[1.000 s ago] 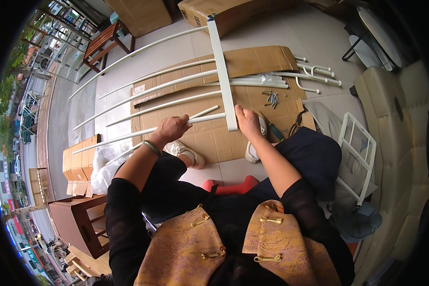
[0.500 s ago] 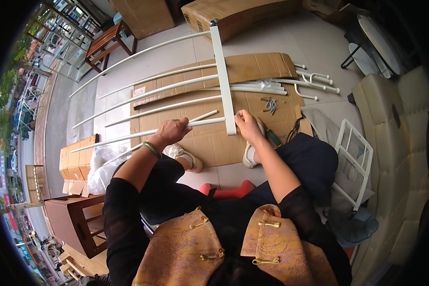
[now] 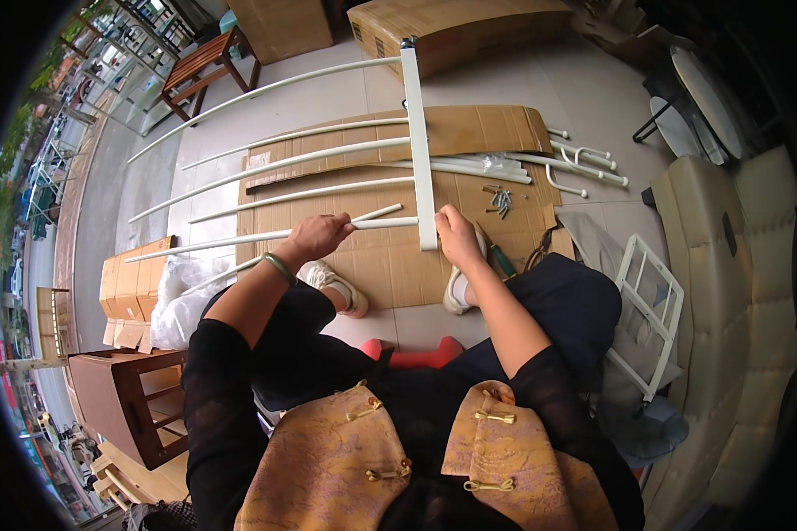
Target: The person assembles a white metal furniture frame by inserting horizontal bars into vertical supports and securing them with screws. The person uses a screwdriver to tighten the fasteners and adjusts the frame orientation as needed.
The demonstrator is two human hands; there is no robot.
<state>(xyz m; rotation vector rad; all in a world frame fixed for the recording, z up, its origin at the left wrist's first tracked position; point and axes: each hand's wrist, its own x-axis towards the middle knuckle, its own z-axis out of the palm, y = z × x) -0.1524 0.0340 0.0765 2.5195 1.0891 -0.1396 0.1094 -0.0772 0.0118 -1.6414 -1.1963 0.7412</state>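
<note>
A white metal bar (image 3: 419,168) stands across several long white tubes that run off to the left, forming a rack-like frame. My left hand (image 3: 321,237) is closed around the nearest tube (image 3: 239,244), a short way left of the bar. At the bar's near end, my right hand (image 3: 458,237) has its fingers pinched together against the outer side. Whatever those fingers hold is hidden. Just beyond this hand, a small pile of screws (image 3: 502,203) lies on the flattened cardboard (image 3: 372,274). Beside my right wrist is a green-handled screwdriver (image 3: 503,261).
White curved tubes (image 3: 584,159) lie at the cardboard's right end. A small white frame (image 3: 648,310) leans by the beige sofa (image 3: 726,265). A large carton (image 3: 460,31) stands at the back, a brown wooden stool (image 3: 128,407) at left. Clear plastic wrap (image 3: 179,305) lies near my left arm.
The view has shifted slightly. My left hand keeps its grip on the tube, and my right fingers stay at the bar's end with only a small shift.
</note>
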